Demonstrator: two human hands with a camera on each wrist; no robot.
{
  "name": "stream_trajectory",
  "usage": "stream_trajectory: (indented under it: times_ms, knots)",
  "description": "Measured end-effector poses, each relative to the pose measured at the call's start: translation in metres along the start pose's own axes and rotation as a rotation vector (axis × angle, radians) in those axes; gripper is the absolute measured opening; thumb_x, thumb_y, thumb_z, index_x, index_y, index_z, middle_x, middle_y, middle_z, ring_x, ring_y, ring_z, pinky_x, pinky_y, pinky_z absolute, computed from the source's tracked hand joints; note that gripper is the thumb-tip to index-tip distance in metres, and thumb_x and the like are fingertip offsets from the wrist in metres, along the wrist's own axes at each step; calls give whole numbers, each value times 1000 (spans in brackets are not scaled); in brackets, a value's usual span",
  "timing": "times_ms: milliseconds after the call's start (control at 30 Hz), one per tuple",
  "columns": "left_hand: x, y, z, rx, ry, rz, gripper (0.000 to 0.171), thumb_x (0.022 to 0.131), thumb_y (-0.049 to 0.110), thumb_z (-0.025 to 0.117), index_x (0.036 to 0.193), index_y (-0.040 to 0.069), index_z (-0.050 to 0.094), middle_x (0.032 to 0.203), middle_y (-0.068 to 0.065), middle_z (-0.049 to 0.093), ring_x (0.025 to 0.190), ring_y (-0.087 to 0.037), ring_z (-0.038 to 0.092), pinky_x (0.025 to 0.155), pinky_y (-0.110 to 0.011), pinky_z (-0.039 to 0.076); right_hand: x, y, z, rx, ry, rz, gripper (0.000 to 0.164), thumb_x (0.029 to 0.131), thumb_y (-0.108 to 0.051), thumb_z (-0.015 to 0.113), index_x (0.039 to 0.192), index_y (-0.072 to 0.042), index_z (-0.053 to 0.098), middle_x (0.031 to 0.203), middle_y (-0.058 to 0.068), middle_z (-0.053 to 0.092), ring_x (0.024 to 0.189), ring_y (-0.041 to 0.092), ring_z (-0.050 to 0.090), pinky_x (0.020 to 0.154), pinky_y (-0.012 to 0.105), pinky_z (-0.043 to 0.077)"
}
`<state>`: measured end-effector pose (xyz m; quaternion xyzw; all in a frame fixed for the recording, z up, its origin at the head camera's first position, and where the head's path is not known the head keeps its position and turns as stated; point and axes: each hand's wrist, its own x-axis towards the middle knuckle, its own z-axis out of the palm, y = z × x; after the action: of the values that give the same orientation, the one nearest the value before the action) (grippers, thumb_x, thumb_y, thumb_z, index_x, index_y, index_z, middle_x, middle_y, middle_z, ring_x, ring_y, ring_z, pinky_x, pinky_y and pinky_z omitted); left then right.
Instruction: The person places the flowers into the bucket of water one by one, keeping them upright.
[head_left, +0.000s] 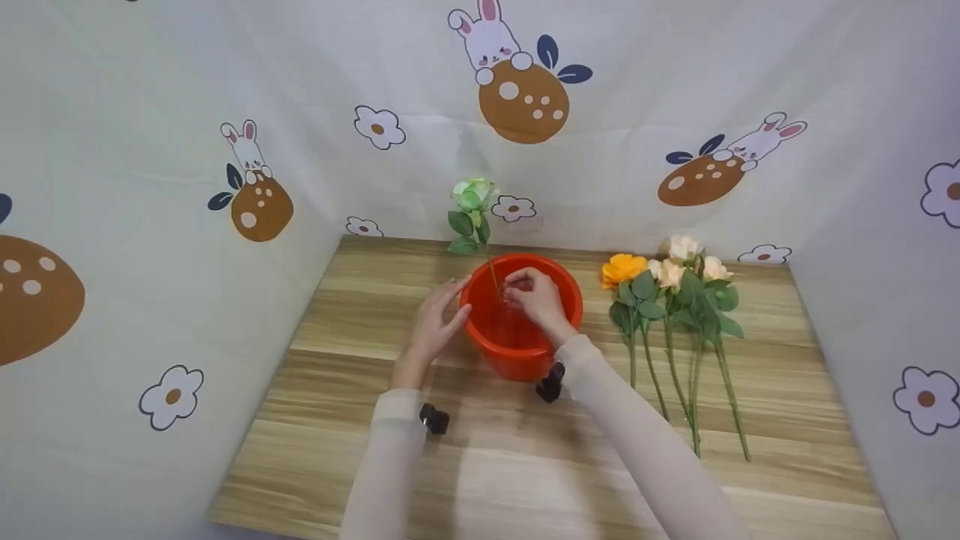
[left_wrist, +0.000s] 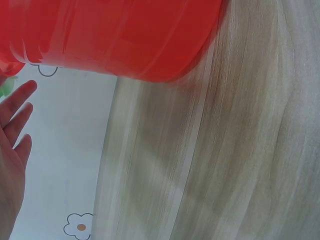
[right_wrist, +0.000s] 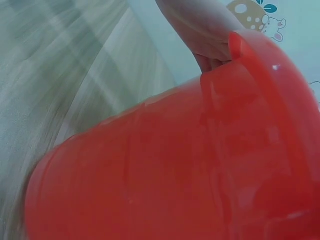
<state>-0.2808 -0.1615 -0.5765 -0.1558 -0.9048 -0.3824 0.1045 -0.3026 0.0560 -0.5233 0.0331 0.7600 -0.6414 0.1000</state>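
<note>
A red plastic bucket [head_left: 521, 367] stands on the wooden tabletop. A pale green rose [head_left: 473, 196] rises over its back left rim, the stem slanting down inside. My right hand [head_left: 536, 296] reaches into the bucket, curled fingers pinching at the lower stem; the stem's end is hidden. On the left side, my left hand [head_left: 439, 319] rests at the rim with its fingers extended and holds nothing. In the left wrist view, its straight fingers [left_wrist: 17, 112] show beside the bucket's upper part. From the right wrist, the bucket wall [right_wrist: 150, 170] hides my right hand.
To the bucket's right lie an orange rose [head_left: 624, 270] and several cream and peach roses [head_left: 682, 249], long stems pointing toward me. A white cloth wall [head_left: 420, 180] printed with rabbits and flowers encloses the wooden table [head_left: 322, 450] at the back and sides.
</note>
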Motion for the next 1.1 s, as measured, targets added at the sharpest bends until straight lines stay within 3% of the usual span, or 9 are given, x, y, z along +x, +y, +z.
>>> stream_trajectory:
  times_ms: [367, 600, 767, 967, 1100]
  knots:
    - [2, -2, 0, -8, 14, 25, 51, 97, 36, 58, 146, 20, 53, 147, -15, 55, 142, -35, 45, 122, -54, 27, 2, -6, -13, 66, 32, -42, 25, 94, 1, 63, 119, 2, 64, 119, 23, 68, 93, 17, 69, 96, 46, 57]
    - [2, -3, 2, -20, 35, 51, 51, 97, 33, 59, 145, 18, 54, 145, -15, 57, 140, -36, 47, 121, -57, 30, -2, -14, -22, 107, 57, -47, 25, 93, -2, 65, 119, 0, 64, 119, 20, 68, 96, 17, 68, 97, 42, 57]
    - [1, -3, 1, -20, 25, 40, 51, 97, 35, 59, 146, 21, 53, 146, -14, 56, 141, -35, 46, 122, -56, 28, -4, -19, -31, 105, 62, -61, 28, 94, -5, 65, 122, 0, 63, 123, 21, 67, 101, 22, 68, 97, 42, 58]
    - [0, -2, 1, -13, 17, 23, 52, 97, 37, 58, 147, 23, 52, 148, -14, 54, 142, -35, 45, 121, -57, 28, -5, -24, -45, 124, 52, -73, 30, 95, -5, 64, 125, 1, 61, 126, 21, 65, 102, 17, 66, 96, 34, 58]
    - [0, -1, 1, -9, 10, 12, 51, 98, 39, 57, 147, 24, 51, 149, -13, 53, 142, -36, 44, 121, -58, 27, -5, -26, -56, 130, 51, -80, 34, 96, -6, 63, 128, 3, 58, 129, 23, 63, 108, 24, 66, 100, 37, 56]
